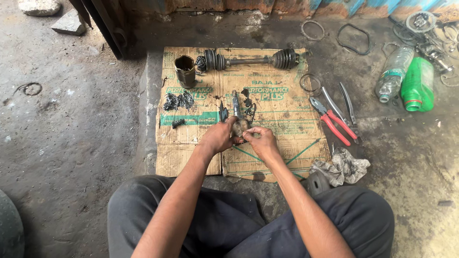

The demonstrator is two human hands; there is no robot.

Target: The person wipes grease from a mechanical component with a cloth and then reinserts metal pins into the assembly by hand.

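Fingers of our left hand close around a greasy metal joint part, and our right hand pinches its near side; the part sits between both hands, its shaft pointing away from us over the cardboard sheet. Beyond lie an axle shaft with rubber boots and a metal cup; red-handled pliers rest to the right

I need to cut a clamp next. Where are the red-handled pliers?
In the head view, the red-handled pliers lie right of the cardboard on the floor, beside grey snips and above the rag.
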